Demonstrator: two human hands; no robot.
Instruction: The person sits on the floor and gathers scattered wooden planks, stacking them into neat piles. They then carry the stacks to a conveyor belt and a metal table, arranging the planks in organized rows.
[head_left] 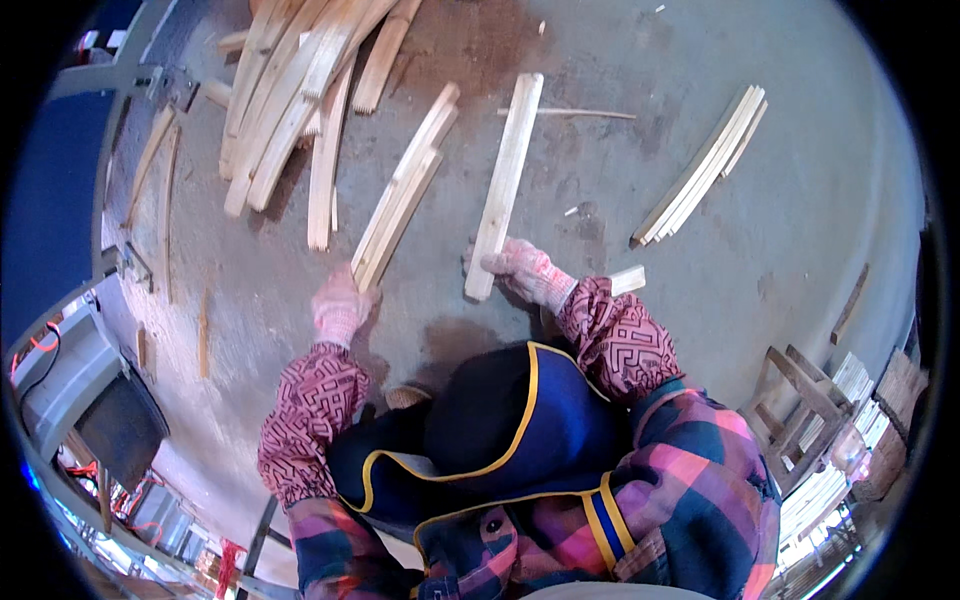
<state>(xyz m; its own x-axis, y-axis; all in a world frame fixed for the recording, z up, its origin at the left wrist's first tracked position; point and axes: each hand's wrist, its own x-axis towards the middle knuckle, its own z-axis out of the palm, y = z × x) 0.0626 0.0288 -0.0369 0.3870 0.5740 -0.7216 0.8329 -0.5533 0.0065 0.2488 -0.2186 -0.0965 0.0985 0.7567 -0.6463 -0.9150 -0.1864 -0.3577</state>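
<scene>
My left hand (343, 303), in a pale pink work glove, is closed on the near end of a few wooden strips (405, 185) lying side by side and slanting away to the right. My gloved right hand (525, 268) grips one flat, pale wooden board (507, 175) near its lower end, the thumb side against its edge. The fingers of both hands are partly hidden by the wood and the gloves. Both forearms wear patterned pink-and-black sleeve covers.
A large pile of wooden boards (300, 90) lies at the far left. On the right rests a small stack of strips (700, 170). A thin stick (570, 113) and a short offcut (628, 280) lie on the grey floor (620, 60). A wooden rack (805, 395) stands at right.
</scene>
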